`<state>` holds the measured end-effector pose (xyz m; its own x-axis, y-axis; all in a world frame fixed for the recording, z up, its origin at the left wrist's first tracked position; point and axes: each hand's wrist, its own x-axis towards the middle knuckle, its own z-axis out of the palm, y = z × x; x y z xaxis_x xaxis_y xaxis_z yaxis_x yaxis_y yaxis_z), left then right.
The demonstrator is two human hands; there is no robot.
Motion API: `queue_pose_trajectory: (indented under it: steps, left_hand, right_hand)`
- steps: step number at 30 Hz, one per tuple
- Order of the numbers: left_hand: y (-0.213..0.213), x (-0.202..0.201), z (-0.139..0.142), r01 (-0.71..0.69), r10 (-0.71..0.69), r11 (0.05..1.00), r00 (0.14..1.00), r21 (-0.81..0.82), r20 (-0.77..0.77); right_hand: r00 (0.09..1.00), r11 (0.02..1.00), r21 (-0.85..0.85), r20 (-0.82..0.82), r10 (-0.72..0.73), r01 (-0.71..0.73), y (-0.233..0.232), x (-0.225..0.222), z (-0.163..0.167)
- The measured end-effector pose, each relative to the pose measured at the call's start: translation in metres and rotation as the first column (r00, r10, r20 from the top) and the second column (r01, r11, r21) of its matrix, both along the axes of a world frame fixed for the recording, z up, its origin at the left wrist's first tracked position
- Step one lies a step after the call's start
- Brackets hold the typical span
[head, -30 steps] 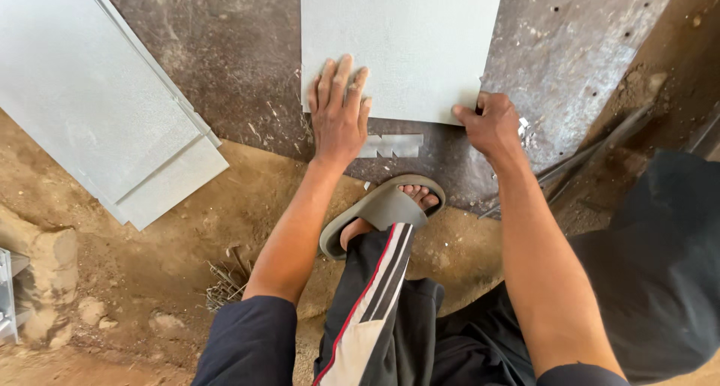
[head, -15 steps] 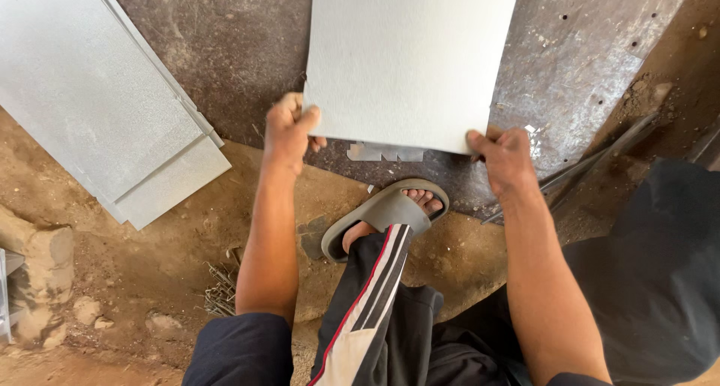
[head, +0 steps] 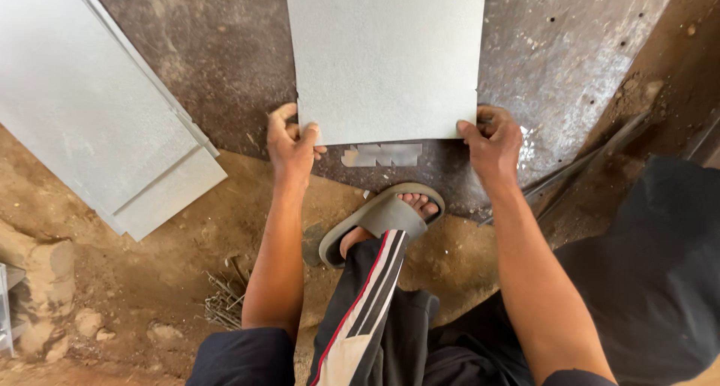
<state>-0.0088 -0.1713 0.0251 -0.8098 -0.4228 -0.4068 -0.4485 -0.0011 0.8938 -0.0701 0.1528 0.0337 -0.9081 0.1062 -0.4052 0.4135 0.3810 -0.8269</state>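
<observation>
A pale grey metal sheet (head: 386,56) lies over a dark rusty steel plate (head: 570,63) on the ground. My left hand (head: 291,146) grips the sheet's near left corner, fingers curled under its edge. At the near right corner, my right hand (head: 491,142) pinches the edge with thumb on top. The sheet's near edge looks lifted slightly off the plate. A small silvery metal scrap (head: 381,156) lies on the plate just below that edge. My foot in a grey sandal (head: 379,217) rests at the plate's front rim.
A stack of long pale grey metal panels (head: 97,108) lies at the left, partly on the plate. Brown dirt floor surrounds it, with a bundle of thin wires (head: 225,303), stones (head: 45,281) at the far left, and a dark cloth (head: 652,281) at the right.
My left hand went from flat on the sheet to gripping its near left corner. Both hands now hold the near edge, and the sheet has shifted slightly left and squarer.
</observation>
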Motion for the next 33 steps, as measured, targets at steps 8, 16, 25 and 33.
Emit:
queue_pose_trajectory:
  steps: [8, 16, 25, 33]
  left_hand:
    - [-0.007, 0.023, 0.001, 0.273, -0.29, 0.917, 0.957, -0.292, -0.014]
    - [-0.005, 0.031, -0.022, 0.235, -0.333, 0.863, 0.931, -0.448, -0.152]
    - [-0.008, 0.03, -0.026, 0.246, -0.326, 0.928, 0.9, -0.279, -0.291]
    - [-0.009, 0.031, -0.027, 0.258, -0.353, 0.906, 0.898, -0.336, -0.263]
  right_hand:
    - [0.957, 1.0, -0.02, -0.291, -0.005, -0.001, -0.008, 0.024, -0.007]
    - [0.95, 0.989, 0.035, -0.274, 0.149, -0.145, 0.001, 0.028, 0.002]
    - [0.937, 0.976, -0.054, -0.295, 0.186, -0.211, 0.006, 0.026, -0.003]
    - [0.954, 0.966, -0.119, -0.224, 0.198, -0.229, 0.01, 0.016, 0.003]
